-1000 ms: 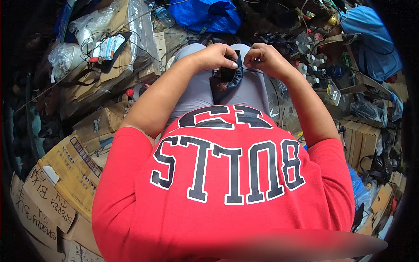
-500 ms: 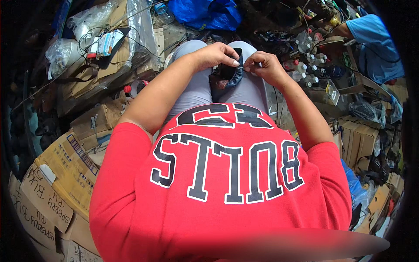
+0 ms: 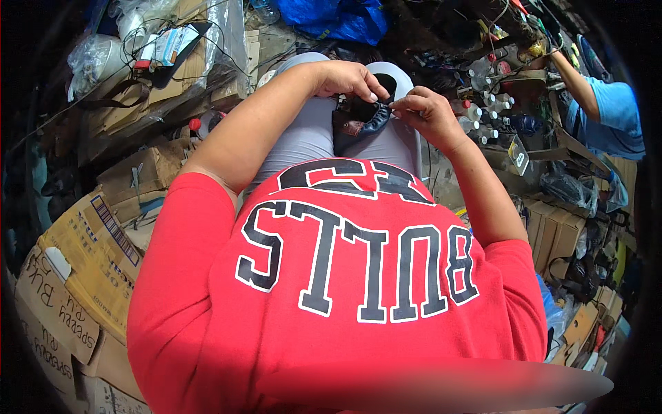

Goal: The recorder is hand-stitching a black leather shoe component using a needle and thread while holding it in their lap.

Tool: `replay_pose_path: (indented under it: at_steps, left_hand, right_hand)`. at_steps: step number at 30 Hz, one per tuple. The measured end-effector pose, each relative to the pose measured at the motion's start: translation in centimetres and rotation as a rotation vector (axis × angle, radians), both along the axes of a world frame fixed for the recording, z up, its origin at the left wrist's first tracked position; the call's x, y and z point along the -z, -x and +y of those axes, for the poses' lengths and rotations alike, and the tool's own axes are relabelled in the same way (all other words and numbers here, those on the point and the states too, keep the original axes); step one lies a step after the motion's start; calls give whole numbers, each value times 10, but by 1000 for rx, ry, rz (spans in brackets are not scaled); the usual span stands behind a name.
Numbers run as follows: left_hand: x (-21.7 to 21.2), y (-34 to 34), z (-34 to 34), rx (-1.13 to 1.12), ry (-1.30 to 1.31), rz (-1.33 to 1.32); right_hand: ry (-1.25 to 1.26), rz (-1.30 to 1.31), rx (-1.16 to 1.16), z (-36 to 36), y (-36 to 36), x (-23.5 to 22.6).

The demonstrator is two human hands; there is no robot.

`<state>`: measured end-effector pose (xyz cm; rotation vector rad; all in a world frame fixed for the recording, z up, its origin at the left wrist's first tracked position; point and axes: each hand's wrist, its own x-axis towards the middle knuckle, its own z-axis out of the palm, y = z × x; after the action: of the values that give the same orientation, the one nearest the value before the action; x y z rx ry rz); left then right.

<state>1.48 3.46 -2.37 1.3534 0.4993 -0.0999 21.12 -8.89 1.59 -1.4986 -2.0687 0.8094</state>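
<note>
Head view, looking down over a red shirt (image 3: 331, 345) and grey trousers (image 3: 300, 138). A dark leather piece (image 3: 372, 127) with a gathered, puckered rim lies between and partly upon the thighs, near the knees. The left hand (image 3: 353, 81), palm down, grasps the far left part of its rim, thumb and fingers bent over the edge. The right hand (image 3: 429, 116) is at the right end of the gathers, thumb and forefinger pinched together; what lies between their tips is too small to tell. Beyond the knees is a crumpled blue bag (image 3: 338, 21). To the right are capped bottles (image 3: 484, 114) and, farther out, another person's blue sleeve (image 3: 617, 114). At the lower left are a yellow carton (image 3: 89, 259) and brown cardboard (image 3: 58, 307).
</note>
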Motion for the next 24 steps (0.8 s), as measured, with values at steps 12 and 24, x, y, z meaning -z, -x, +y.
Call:
replay_pose_path:
  at_steps: [12,24]
  left_hand:
    - [-6,11,-2,-327,-808,-143]
    - [-9,8,-49,-491,-536,129]
  right_hand:
    - [92,-167,-51,14,8,-26]
    - [1,-139,252,29,29,-5]
